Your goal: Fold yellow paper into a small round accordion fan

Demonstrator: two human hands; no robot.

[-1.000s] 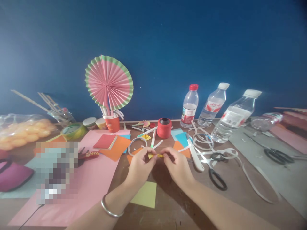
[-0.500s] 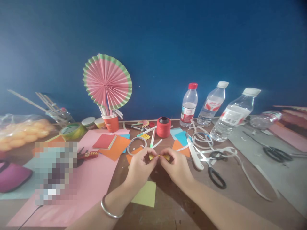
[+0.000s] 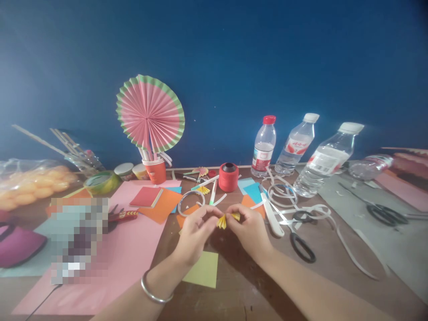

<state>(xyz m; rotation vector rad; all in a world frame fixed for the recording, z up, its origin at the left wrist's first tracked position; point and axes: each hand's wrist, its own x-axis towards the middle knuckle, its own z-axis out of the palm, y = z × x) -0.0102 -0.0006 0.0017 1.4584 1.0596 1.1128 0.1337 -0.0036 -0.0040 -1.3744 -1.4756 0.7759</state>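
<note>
A small pleated yellow paper (image 3: 222, 222) is held up between my two hands above the table, its folds spread like a little fan on the left side. My right hand (image 3: 249, 228) pinches it near the middle, with part of the paper showing above the fingers. Thumb and forefinger of my left hand (image 3: 195, 229) close on its left edge. Under my left wrist lies a yellow-green paper square (image 3: 203, 269). Behind the hands stands a red thread spool (image 3: 228, 178), and a second yellow folded fan (image 3: 203, 190) lies left of it.
A white-handled cutter (image 3: 272, 218), black-handled scissors (image 3: 301, 243) and curled white strips lie at the right. Bottles (image 3: 265, 151) stand behind them. At the left are pink paper (image 3: 133, 267), a red cup (image 3: 155, 172) holding a large paper fan (image 3: 150, 113), and a tape roll (image 3: 190, 203).
The pleated paper has been turned and its left part fanned open toward me. My left fingers have shifted slightly, and the right hand keeps its pinch.
</note>
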